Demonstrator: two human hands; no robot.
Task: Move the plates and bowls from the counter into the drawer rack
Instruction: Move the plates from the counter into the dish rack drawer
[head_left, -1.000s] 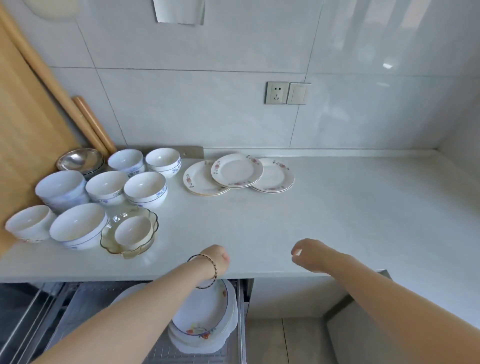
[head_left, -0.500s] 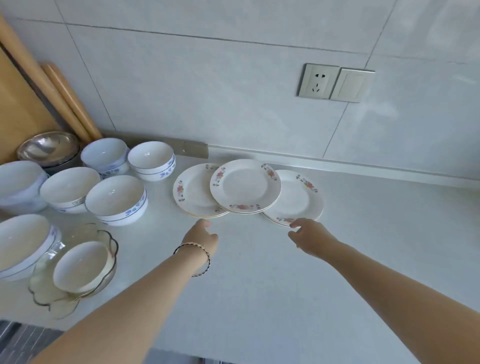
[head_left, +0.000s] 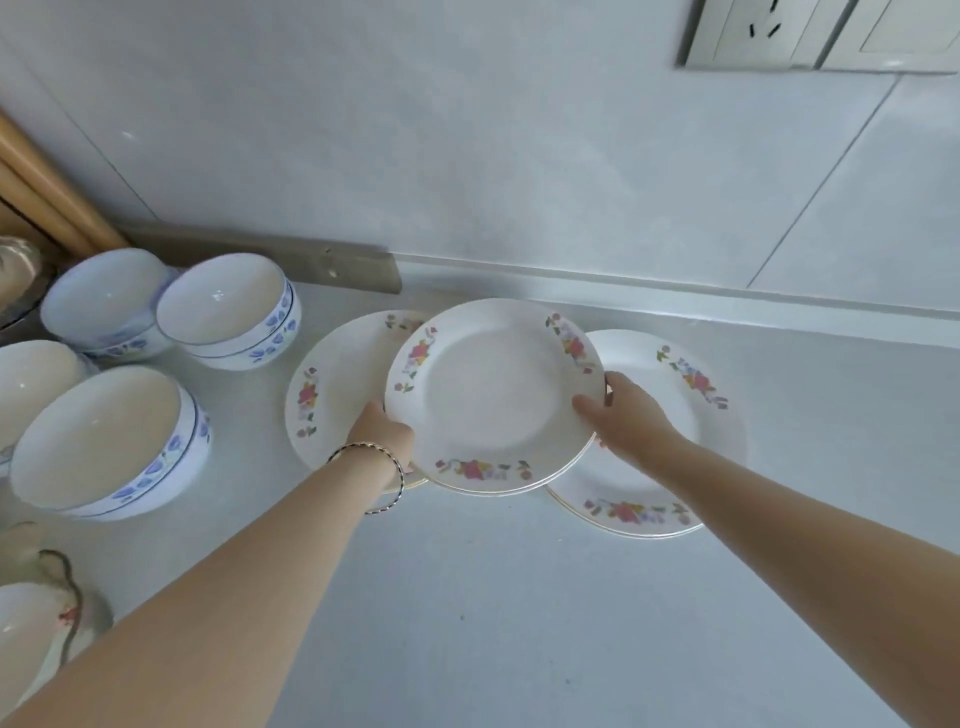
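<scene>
Both hands grip floral plate (topmost).

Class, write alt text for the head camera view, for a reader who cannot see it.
A person's left hand and right hand grip opposite edges of the middle floral plate, which overlaps a left plate and a right plate on a pale counter. Blue-patterned bowls stand at the left.

L hand, R hand: pinch grip.

White plates with pink florals; blue-patterned bowls.
</scene>
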